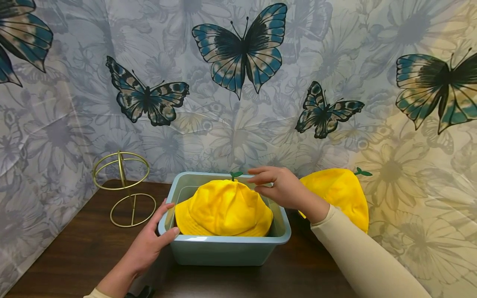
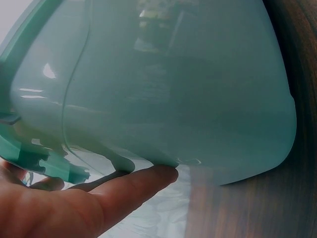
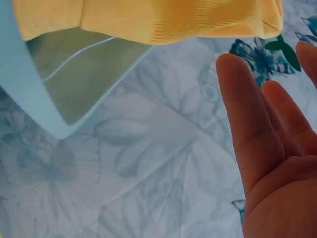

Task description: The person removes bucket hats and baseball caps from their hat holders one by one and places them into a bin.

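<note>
A yellow bucket hat (image 1: 223,209) with a green sprout on its crown sits in a pale blue-green plastic bin (image 1: 223,250), crown upward. My left hand (image 1: 150,242) holds the bin's left rim near the front corner. In the left wrist view, a finger (image 2: 143,186) touches the bin's outer wall. My right hand (image 1: 277,186) hovers just right of the sprout (image 1: 235,175), fingers loosely extended and apart from the hat. The right wrist view shows nothing in the fingers (image 3: 247,109), with the hat's yellow fabric (image 3: 148,20) above them.
A second yellow hat (image 1: 337,194) with a sprout stands right of the bin, partly behind my right forearm. A gold wire stand (image 1: 130,207) stands to the left on the dark wooden table (image 1: 71,240). A butterfly-printed cloth (image 1: 238,124) hangs behind.
</note>
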`<state>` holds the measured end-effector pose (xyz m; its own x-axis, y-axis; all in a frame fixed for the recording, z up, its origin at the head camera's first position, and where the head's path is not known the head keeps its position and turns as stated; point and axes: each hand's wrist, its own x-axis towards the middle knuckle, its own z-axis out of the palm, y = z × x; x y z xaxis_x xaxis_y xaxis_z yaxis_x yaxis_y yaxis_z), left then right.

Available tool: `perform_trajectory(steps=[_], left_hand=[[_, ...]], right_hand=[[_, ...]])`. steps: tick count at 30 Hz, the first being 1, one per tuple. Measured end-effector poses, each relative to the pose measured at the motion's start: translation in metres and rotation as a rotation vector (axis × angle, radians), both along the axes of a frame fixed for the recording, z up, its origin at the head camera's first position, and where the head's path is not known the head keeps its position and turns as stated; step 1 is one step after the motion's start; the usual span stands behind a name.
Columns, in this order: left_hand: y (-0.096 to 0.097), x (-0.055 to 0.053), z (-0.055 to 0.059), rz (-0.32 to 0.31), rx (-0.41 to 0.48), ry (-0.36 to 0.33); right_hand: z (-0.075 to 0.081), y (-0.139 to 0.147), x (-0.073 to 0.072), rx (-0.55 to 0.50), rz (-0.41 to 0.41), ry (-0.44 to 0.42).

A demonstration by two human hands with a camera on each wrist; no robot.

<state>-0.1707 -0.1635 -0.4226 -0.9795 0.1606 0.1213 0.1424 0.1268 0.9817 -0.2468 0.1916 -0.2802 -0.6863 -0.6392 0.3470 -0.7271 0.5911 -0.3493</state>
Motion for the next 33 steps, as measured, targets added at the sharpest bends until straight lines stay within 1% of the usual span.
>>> perform_trajectory(steps=[4, 10, 13, 19, 22, 26, 33], left_hand=[[0.0, 0.0, -0.001, 0.001, -0.003, 0.0], [0.0, 0.0, 0.0, 0.007, -0.009, -0.009], [0.0, 0.0, 0.0, 0.006, -0.011, -0.007], [0.0, 0.001, 0.001, 0.001, -0.014, -0.002], [0.001, 0.001, 0.001, 0.0, -0.01, -0.004], [0.001, 0.001, 0.0, 0.0, -0.007, 0.0], [0.0, 0.0, 0.001, 0.001, -0.006, -0.01]], right_hand=[[-0.002, 0.01, 0.004, -0.049, -0.038, -0.037], [-0.008, 0.028, 0.012, -0.141, -0.104, -0.158], [-0.011, 0.04, 0.017, -0.199, -0.168, -0.208], [-0.013, 0.067, 0.033, -0.31, -0.323, -0.291], [-0.013, 0.082, 0.042, -0.34, -0.41, -0.316], [-0.012, 0.103, 0.053, -0.356, -0.509, -0.325], [-0.015, 0.129, 0.063, -0.421, -0.583, -0.332]])
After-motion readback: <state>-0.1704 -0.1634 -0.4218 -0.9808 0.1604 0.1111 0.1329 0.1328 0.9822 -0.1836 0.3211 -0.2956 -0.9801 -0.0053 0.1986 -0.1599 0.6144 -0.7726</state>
